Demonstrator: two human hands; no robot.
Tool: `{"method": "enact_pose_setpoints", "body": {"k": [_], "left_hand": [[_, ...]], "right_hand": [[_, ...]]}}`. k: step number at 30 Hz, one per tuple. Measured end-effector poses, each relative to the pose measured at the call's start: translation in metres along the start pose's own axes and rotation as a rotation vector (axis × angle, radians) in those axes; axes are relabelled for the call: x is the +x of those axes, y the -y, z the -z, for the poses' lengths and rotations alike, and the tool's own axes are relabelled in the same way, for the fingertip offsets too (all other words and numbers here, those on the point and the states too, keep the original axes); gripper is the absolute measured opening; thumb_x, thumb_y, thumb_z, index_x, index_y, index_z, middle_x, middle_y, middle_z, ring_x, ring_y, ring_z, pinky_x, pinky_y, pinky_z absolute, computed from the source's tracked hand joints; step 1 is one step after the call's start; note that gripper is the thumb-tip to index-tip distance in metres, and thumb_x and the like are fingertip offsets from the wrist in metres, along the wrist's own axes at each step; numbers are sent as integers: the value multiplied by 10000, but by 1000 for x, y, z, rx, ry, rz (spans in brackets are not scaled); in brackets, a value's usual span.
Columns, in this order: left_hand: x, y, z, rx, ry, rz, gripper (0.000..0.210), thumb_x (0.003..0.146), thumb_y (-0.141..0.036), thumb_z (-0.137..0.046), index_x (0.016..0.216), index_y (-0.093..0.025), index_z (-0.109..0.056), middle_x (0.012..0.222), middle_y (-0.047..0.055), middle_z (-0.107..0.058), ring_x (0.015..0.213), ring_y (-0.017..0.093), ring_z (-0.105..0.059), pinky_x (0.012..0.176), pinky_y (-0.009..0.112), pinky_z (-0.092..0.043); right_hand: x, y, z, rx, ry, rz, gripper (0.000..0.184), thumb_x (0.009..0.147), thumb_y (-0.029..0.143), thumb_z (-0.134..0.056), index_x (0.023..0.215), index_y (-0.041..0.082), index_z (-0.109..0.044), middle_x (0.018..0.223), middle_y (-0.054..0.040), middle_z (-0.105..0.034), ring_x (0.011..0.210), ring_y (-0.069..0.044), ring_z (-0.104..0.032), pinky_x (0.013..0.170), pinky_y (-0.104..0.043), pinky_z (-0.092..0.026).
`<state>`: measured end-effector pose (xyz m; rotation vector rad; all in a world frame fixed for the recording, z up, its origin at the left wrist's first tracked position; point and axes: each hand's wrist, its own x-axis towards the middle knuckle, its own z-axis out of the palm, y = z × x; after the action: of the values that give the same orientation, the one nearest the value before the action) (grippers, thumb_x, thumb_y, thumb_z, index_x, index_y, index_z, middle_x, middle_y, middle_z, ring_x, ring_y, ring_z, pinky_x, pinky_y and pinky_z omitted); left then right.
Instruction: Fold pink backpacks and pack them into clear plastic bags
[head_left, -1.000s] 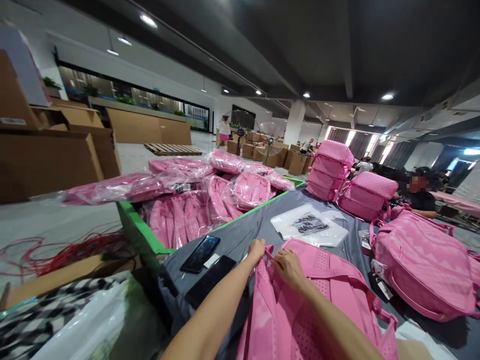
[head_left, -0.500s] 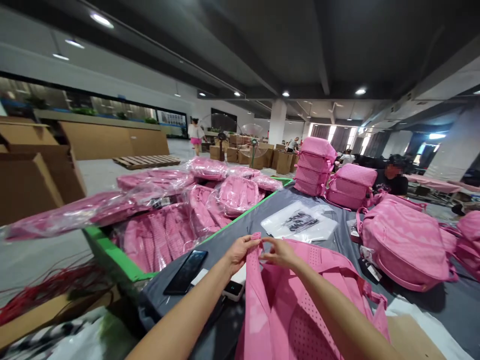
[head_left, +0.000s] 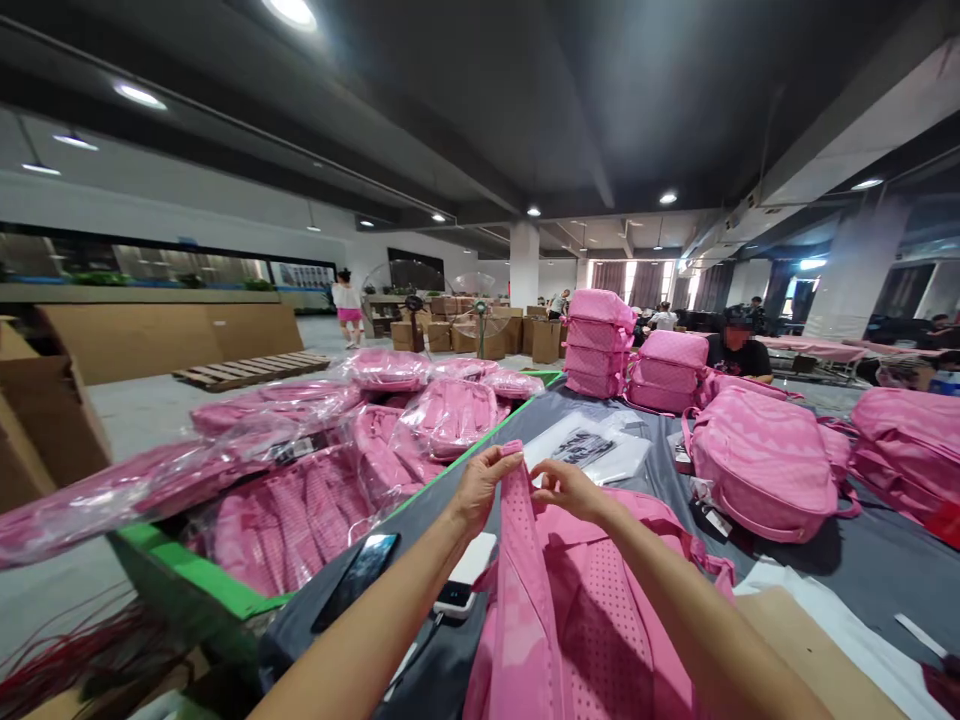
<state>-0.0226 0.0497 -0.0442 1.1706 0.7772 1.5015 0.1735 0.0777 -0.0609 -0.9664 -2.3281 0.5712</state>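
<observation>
A pink backpack (head_left: 600, 610) lies in front of me with its dotted back panel up. My left hand (head_left: 480, 490) pinches the upper end of its shoulder strap (head_left: 519, 540) and holds it raised. Close to the strap's right edge is my right hand (head_left: 566, 490), its fingers curled; whether they grip anything is hard to make out. Left of the strap, a white power bank (head_left: 469, 570) with a cable and a dark phone (head_left: 356, 580) rest on the grey-covered table (head_left: 517, 412).
Wrapped pink backpacks (head_left: 300, 520) fill a green-edged bin (head_left: 202, 580) on the left. Clear plastic bags (head_left: 585, 445) lie beyond my hands. Stacked pink bags (head_left: 596, 345) and another backpack (head_left: 765, 465) stand to the right. A co-worker (head_left: 739, 350) sits behind them.
The view has turned a little to the right and tilted up. My left hand still holds the strap end, now raised slightly higher; my right hand stays beside it.
</observation>
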Motion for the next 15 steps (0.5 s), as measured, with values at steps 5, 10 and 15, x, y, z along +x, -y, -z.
{"method": "enact_pose_setpoints", "body": {"k": [5,10,15], "left_hand": [[9,7,-1,-19,-59,-22,470,440,-483,-955,669,-156,-706,620,-31,-619,603,114,-512,636,256,-396],[0,6,-14,-9,3,11,481,420,-471,-965,702,-155,-736,675,-6,-663,645,129,-552,649,253,-416],[-11,3,-14,8,28,9,524,437,-503,-962,771,-152,-763,721,5,-689,668,141,-579,671,262,-451]], "right_hand": [[-42,-11,0,-171,-40,-16,285,681,220,-798,962,221,-746,915,-64,-637,928,-270,-604,892,-403,-448],[-45,-10,-30,0,-218,-10,706,749,148,-660,1426,237,-480,1340,-111,-591,1202,-261,-561,1034,-419,-424],[-15,0,-41,46,-256,-10,136,862,141,-539,953,222,-599,926,-27,-650,887,-195,-592,828,-307,-463]]}}
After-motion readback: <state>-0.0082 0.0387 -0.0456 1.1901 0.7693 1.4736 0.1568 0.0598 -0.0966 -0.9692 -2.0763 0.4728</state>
